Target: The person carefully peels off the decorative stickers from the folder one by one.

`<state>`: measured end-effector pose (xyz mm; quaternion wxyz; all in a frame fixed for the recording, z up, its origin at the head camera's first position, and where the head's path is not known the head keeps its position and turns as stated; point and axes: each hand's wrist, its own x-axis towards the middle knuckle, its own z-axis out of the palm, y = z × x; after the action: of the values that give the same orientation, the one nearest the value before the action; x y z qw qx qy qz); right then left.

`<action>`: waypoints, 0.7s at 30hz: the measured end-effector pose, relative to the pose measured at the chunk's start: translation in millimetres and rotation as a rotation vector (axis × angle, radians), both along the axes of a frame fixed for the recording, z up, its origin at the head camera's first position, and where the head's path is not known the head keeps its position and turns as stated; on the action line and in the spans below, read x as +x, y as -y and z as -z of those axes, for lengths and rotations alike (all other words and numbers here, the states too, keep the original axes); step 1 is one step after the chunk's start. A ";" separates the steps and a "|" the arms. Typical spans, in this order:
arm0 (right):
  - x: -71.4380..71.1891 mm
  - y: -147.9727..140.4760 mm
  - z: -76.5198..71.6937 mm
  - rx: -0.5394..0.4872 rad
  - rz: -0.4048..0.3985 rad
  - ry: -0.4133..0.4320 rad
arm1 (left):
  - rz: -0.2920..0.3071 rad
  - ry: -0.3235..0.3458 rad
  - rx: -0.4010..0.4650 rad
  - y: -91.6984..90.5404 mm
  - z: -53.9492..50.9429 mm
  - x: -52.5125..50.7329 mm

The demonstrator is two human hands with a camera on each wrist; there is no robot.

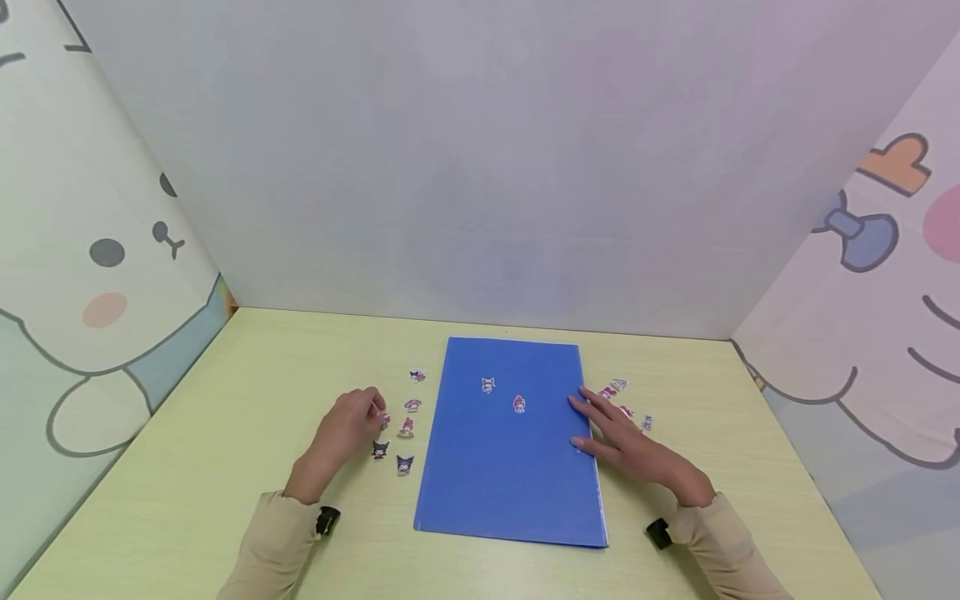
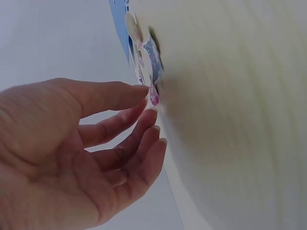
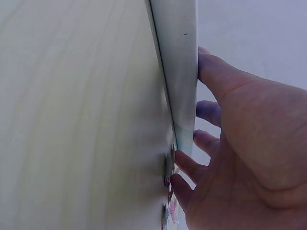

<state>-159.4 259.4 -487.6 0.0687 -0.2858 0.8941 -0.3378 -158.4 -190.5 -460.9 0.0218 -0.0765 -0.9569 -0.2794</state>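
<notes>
A large blue folder or book (image 1: pixel 510 467) lies flat on the table, with two small cartoon stickers, a pale one (image 1: pixel 488 385) and a pink one (image 1: pixel 519 404), on its upper half. My left hand (image 1: pixel 351 423) is left of it, thumb and fingertips bent close together beside a small pink sticker (image 1: pixel 386 420). In the left wrist view a narrow gap separates the thumb from the forefinger, and the pink sticker (image 2: pixel 154 95) shows just beyond them. My right hand (image 1: pixel 628 440) rests with spread fingers on the folder's right edge, near a small sticker (image 1: pixel 577 450) by the thumb.
Several loose stickers lie left of the folder, among them a dark one (image 1: pixel 405 465) and a pink one (image 1: pixel 406 427). More lie to its right, including a purple one (image 1: pixel 648 422). A pale wall (image 1: pixel 480 167) closes the table's back; cartoon-printed panels (image 1: pixel 105 350) flank it.
</notes>
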 end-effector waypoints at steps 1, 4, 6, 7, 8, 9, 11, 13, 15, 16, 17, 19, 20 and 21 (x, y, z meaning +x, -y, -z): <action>0.1 -0.1 0.1 0.001 0.000 -0.001 | -0.005 0.001 0.002 -1.2 -0.3 -0.5; 0.5 -0.3 0.2 0.003 0.001 -0.001 | -0.019 0.001 0.003 -5.4 -0.5 -3.2; 0.6 -0.3 0.4 0.003 0.002 0.000 | -0.026 0.005 0.000 -8.5 -0.8 -4.4; 0.8 -0.1 0.2 0.002 0.002 0.002 | -0.029 0.006 -0.003 -10.0 -0.9 -4.7; 0.9 -0.1 0.2 0.001 0.002 0.002 | -0.031 0.004 -0.004 -11.5 -0.7 -4.9; 0.9 0.0 0.1 0.001 0.003 0.002 | -0.032 -0.002 -0.006 -13.0 -0.9 -4.6; 1.0 0.4 -0.3 0.002 0.000 0.000 | -0.031 -0.017 -0.008 -15.7 -0.8 -4.1; 1.1 0.7 -0.9 0.003 -0.001 -0.002 | -0.024 -0.042 -0.005 -18.6 -1.1 -4.1; 1.0 0.8 -1.5 0.002 -0.001 -0.004 | -0.018 -0.061 -0.001 -21.3 -1.4 -4.9; 1.0 0.8 -1.6 0.001 -0.001 -0.004 | -0.014 -0.066 0.001 -22.9 -2.0 -5.6; 0.9 0.8 -1.7 0.000 0.000 -0.004 | -0.012 -0.067 0.002 -24.5 -2.6 -6.1; 0.8 0.7 -1.5 -0.002 0.001 -0.003 | -0.008 -0.064 0.005 -28.0 -3.6 -7.3; 0.8 0.6 -1.3 -0.003 0.001 -0.003 | -0.008 -0.060 0.004 -29.6 -3.5 -8.2; 0.8 0.6 -1.0 -0.001 0.001 -0.004 | -0.006 -0.055 0.005 -31.5 -3.7 -8.8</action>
<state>-158.6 258.8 -486.6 0.0668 -0.2861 0.8941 -0.3380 -167.2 -159.0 -457.1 0.0491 -0.0811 -0.9554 -0.2797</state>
